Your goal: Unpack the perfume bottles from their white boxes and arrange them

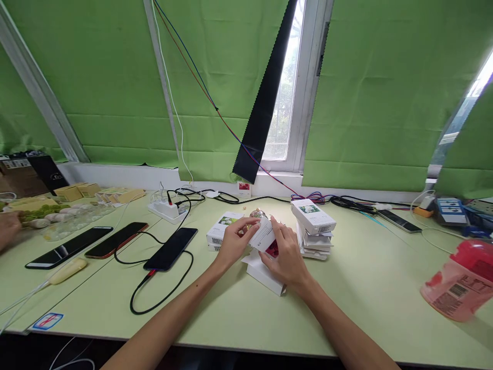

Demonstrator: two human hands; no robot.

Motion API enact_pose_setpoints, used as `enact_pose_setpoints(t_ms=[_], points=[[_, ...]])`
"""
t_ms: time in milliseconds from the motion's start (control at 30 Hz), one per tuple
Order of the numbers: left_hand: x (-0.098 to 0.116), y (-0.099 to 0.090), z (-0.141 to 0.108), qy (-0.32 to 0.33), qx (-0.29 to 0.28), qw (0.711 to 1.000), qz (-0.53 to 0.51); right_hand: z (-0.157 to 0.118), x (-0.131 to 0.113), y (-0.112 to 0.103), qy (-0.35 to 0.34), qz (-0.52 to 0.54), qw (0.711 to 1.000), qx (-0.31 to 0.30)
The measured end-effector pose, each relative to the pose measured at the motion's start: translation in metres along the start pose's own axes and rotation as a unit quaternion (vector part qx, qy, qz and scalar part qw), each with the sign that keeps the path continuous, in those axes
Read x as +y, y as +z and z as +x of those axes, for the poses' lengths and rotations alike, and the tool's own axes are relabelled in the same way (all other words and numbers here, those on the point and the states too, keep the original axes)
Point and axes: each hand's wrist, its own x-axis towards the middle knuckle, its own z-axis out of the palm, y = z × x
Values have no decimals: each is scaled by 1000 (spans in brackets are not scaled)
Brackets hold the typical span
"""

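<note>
A small white printed card (262, 235) is held up and tilted between my two hands. My left hand (235, 240) pinches its upper left side between thumb and fingers. On the other side, my right hand (285, 254) closes round the card's right edge, and a dark red patch (273, 249) shows beneath its fingers; I cannot tell whether it belongs to the card. Under the hands a white box (266, 276) lies on the table with a flap sticking out. Just behind the hands is a shiny round ornament-like thing (257, 212), partly hidden.
Flat white boxes (221, 231) lie stacked left of my hands, and a taller box stack (314, 218) stands right. Phones (171, 249) and a charging cable are at left. A pink-red canister (458, 282) stands far right. Another person's hand (10, 228) is at far left.
</note>
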Motion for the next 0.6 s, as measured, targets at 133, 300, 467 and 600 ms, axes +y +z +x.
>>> enact_pose_setpoints(t_ms=[133, 300, 467, 600], points=[[3, 1, -1, 15, 7, 1000, 20, 0, 1, 2, -3, 1, 1000, 1], [1, 2, -1, 17, 22, 999, 32, 0, 1, 3, -6, -6, 1000, 10], [1, 0, -1, 28, 19, 998, 60, 1, 0, 2, -6, -6, 1000, 8], [3, 0, -3, 50, -13, 993, 106, 1, -1, 1, -14, -7, 1000, 10]])
